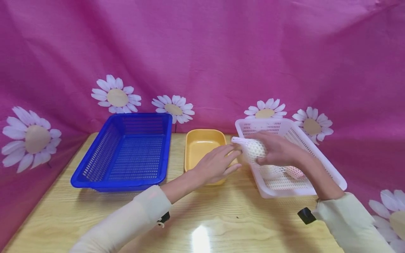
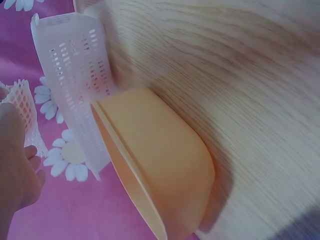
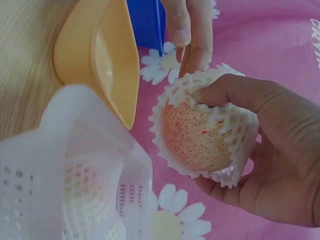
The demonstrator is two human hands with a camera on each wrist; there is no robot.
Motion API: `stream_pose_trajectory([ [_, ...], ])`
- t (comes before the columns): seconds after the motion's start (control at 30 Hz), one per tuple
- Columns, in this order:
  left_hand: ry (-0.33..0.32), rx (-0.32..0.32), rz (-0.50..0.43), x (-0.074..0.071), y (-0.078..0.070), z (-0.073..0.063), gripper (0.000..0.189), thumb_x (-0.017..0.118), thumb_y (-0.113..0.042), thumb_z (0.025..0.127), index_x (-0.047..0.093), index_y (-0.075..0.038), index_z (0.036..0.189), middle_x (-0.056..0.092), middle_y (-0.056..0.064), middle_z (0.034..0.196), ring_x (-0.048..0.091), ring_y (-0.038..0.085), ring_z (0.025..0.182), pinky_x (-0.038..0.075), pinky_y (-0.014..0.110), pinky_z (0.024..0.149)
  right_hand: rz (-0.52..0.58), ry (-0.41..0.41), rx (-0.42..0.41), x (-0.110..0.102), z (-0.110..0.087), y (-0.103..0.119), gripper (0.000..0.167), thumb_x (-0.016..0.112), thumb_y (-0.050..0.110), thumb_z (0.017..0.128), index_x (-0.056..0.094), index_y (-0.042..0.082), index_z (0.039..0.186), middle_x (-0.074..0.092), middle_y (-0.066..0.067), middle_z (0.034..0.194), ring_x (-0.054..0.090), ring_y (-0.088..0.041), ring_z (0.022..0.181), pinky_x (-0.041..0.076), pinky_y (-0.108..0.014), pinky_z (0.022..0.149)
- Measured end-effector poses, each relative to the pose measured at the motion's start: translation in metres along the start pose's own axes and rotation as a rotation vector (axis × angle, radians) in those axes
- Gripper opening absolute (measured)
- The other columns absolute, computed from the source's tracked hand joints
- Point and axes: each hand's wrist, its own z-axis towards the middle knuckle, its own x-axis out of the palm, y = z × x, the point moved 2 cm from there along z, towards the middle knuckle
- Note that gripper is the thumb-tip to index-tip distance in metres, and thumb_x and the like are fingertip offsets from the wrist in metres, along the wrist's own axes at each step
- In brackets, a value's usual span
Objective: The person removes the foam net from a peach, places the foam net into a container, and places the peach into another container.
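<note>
My right hand (image 1: 278, 149) holds a round fruit (image 3: 197, 137), pale yellow with red speckles, in a white foam net sleeve (image 1: 255, 151). Its thumb presses on the sleeve from one side and its fingers lie behind, over the white basket (image 1: 316, 192). The sleeve's narrow end points toward my left hand (image 1: 215, 165), whose fingers reach out at it with the thumb apart. In the right wrist view the left fingers (image 3: 197, 45) stretch down right behind the sleeve. Inside the basket lie a white-netted fruit (image 1: 271, 172) and a pink-netted one (image 1: 295, 172).
A yellow tray (image 1: 193, 147) stands in the middle of the wooden table (image 1: 234, 218), under the left hand. To its left is a large blue basket (image 1: 120, 184). A pink cloth (image 1: 215, 63) with daisies hangs behind.
</note>
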Motion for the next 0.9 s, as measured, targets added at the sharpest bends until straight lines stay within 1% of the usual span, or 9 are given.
stream_pose_trajectory([
  [0.1, -0.002, -0.002, 0.026, -0.001, 0.001, -0.005, 0.040, 0.054, -0.037, 0.103, 0.060, -0.007, 0.130, 0.056, 0.010, 0.136, 0.049, 0.023, 0.130, 0.032, 0.029, 0.113, 0.004, -0.005, -0.025, 0.005, 0.003, 0.004, 0.073, 0.081, 0.007, 0.076, 0.051, 0.003, 0.142, 0.053, -0.020, 0.141, 0.047, -0.041, 0.130, 0.037, -0.060, 0.105],
  [0.2, -0.030, 0.004, 0.047, -0.002, 0.003, -0.012, 0.040, 0.056, -0.036, 0.102, 0.061, -0.007, 0.129, 0.057, 0.011, 0.134, 0.051, 0.024, 0.128, 0.034, 0.031, 0.112, 0.012, -0.014, -0.044, 0.011, 0.008, 0.008, 0.073, 0.081, 0.006, 0.073, 0.054, 0.004, 0.141, 0.054, -0.017, 0.140, 0.048, -0.038, 0.129, 0.038, -0.058, 0.106],
  [0.33, -0.076, 0.021, 0.059, -0.006, 0.006, -0.022, 0.038, 0.059, -0.034, 0.101, 0.062, -0.006, 0.127, 0.059, 0.012, 0.133, 0.053, 0.026, 0.126, 0.034, 0.032, 0.112, 0.009, -0.027, -0.075, 0.020, 0.015, 0.014, 0.073, 0.081, 0.006, 0.070, 0.057, 0.007, 0.138, 0.058, -0.014, 0.135, 0.052, -0.033, 0.124, 0.041, -0.054, 0.103],
  [0.5, -0.106, 0.033, 0.049, -0.012, 0.009, -0.032, 0.036, 0.061, -0.032, 0.100, 0.063, -0.006, 0.125, 0.060, 0.011, 0.130, 0.054, 0.025, 0.124, 0.035, 0.031, 0.111, 0.014, -0.022, -0.060, 0.029, 0.020, 0.022, 0.071, 0.082, 0.010, 0.070, 0.057, 0.007, 0.137, 0.058, -0.012, 0.133, 0.054, -0.029, 0.117, 0.046, -0.050, 0.096],
  [0.6, -0.129, 0.033, 0.044, -0.014, 0.011, -0.038, 0.034, 0.063, -0.031, 0.099, 0.064, -0.006, 0.121, 0.062, 0.010, 0.125, 0.057, 0.025, 0.120, 0.040, 0.032, 0.108, 0.020, -0.017, -0.061, 0.033, 0.022, 0.027, 0.070, 0.081, 0.011, 0.071, 0.057, 0.008, 0.137, 0.058, -0.011, 0.132, 0.054, -0.027, 0.114, 0.047, -0.047, 0.091],
  [0.73, -0.132, 0.002, 0.032, -0.016, 0.011, -0.046, 0.033, 0.064, -0.032, 0.099, 0.065, -0.006, 0.118, 0.063, 0.010, 0.123, 0.059, 0.024, 0.117, 0.045, 0.034, 0.103, 0.019, -0.002, -0.060, 0.038, 0.025, 0.032, 0.070, 0.081, 0.012, 0.074, 0.056, 0.010, 0.139, 0.057, -0.012, 0.134, 0.053, -0.027, 0.116, 0.048, -0.048, 0.090],
  [0.8, -0.126, -0.025, 0.016, -0.017, 0.011, -0.050, 0.034, 0.064, -0.032, 0.098, 0.065, -0.005, 0.119, 0.063, 0.010, 0.123, 0.059, 0.024, 0.116, 0.048, 0.035, 0.100, 0.033, 0.016, -0.048, 0.041, 0.026, 0.035, 0.071, 0.082, 0.012, 0.075, 0.054, 0.010, 0.141, 0.056, -0.012, 0.136, 0.054, -0.027, 0.116, 0.048, -0.048, 0.091],
  [0.9, -0.119, -0.070, 0.005, -0.019, 0.010, -0.055, 0.037, 0.065, -0.034, 0.098, 0.065, -0.005, 0.120, 0.063, 0.010, 0.121, 0.061, 0.024, 0.112, 0.052, 0.035, 0.094, 0.056, 0.036, -0.037, 0.046, 0.028, 0.038, 0.073, 0.081, 0.012, 0.077, 0.052, 0.012, 0.143, 0.054, -0.011, 0.137, 0.055, -0.026, 0.116, 0.050, -0.049, 0.091],
])
